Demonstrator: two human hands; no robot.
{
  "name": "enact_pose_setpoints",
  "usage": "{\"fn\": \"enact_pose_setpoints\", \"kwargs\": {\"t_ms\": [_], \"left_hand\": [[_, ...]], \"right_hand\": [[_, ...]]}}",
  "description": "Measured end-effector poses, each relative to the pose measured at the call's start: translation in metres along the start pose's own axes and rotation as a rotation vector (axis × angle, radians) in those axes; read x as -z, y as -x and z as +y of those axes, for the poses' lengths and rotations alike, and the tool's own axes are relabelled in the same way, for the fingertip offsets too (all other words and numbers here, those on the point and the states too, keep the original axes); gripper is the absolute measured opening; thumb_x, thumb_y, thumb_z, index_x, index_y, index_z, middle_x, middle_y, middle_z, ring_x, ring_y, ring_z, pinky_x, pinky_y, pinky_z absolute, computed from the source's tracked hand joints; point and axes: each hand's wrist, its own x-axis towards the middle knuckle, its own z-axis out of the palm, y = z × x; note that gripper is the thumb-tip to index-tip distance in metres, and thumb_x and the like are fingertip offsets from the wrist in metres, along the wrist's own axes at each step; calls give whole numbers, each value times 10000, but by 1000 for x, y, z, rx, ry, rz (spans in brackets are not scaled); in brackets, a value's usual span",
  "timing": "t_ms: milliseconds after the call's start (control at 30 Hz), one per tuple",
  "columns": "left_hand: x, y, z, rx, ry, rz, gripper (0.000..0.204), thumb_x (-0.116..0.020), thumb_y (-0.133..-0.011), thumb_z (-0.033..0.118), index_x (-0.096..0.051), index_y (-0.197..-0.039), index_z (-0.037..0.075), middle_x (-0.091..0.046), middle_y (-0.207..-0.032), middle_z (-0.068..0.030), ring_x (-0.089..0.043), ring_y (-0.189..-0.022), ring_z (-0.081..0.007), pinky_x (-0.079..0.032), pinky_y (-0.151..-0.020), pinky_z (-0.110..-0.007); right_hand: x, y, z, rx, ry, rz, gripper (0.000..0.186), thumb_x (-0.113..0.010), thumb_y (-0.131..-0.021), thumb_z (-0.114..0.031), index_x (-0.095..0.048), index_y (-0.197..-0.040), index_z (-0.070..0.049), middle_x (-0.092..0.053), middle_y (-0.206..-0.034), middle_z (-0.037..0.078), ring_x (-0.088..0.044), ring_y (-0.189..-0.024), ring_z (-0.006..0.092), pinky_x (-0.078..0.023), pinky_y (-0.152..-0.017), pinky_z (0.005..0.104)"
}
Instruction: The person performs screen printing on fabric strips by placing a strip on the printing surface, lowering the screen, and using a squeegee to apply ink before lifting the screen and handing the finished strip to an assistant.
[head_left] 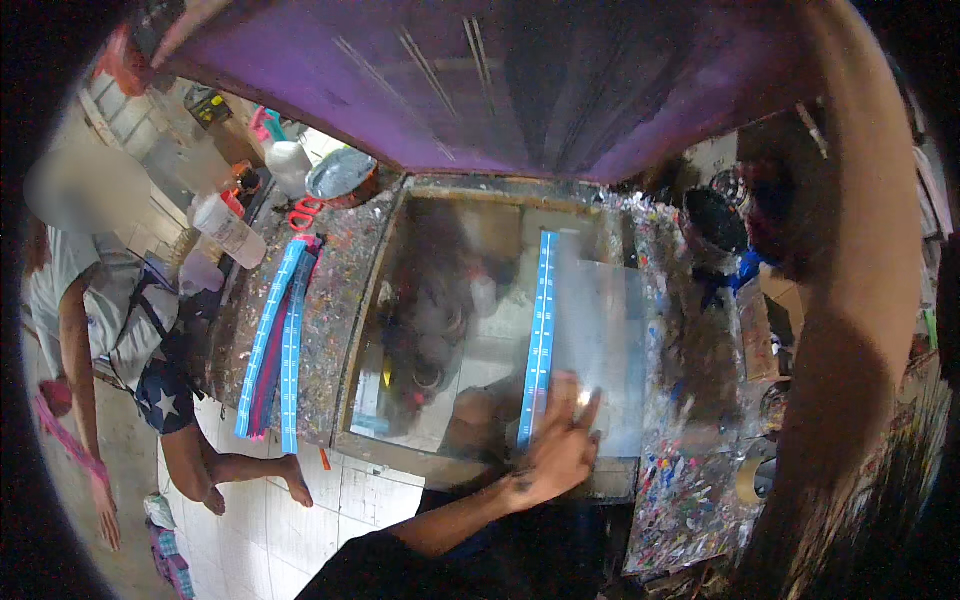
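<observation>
My left hand (560, 450) rests with fingers apart on the lower part of a translucent sheet (605, 320) lying on a framed glass panel (440, 300). A narrow blue strip with white markings (543, 290) lies along the sheet's left side, partly under or beside my fingertips; which, I cannot tell. My right arm (860, 250) rises large and close along the right, its hand out of the picture. Above the glass a purple screen in a frame (560, 90) is tilted up. Left of the panel, several blue and magenta strips (290, 350) lie on the paint-spattered bench.
Orange scissors (303, 214), tubs (225, 230) and a grey-filled bowl (340, 178) sit at back left. At right are a dark bowl (712, 220), a cardboard box (775, 320) and a tape roll (752, 480). Another person (125, 300) is at the left, a pink strip by their hand.
</observation>
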Motion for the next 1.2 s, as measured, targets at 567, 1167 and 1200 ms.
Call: {"fn": "enact_pose_setpoints", "kwargs": {"t_ms": [567, 1167, 1200], "left_hand": [[199, 125, -30, -162, -615, 59, 350, -829, -681, 192, -627, -953, 100, -564, -876, -70, -594, -893, -280, -424, -799, -437], [154, 155, -87, 8, -424, -120, 433, -836, -774, 298, -705, -1132, 90, -607, -960, -60, -587, -959, -263, -443, -859, -425], [147, 167, -98, 98, -340, -178, 417, -767, -838, 328, -692, -1168, 84, -610, -1072, -108, -562, -1065, -317, -415, -942, -477]], "right_hand": [[-100, 306, -196, -250, -713, -543, 318, -741, -906, -351, -612, -993, -74, -706, -934, 188, -688, -888, 412, -524, -725, 532], [-402, 183, -84, -207, -506, -266, 241, -704, -866, -173, -635, -1076, -76, -711, -968, 179, -702, -869, 414, -558, -780, 529], [-396, 185, -100, -130, -542, -329, 248, -708, -863, -177, -634, -1076, -73, -709, -957, 180, -701, -867, 413, -558, -777, 527]]}}
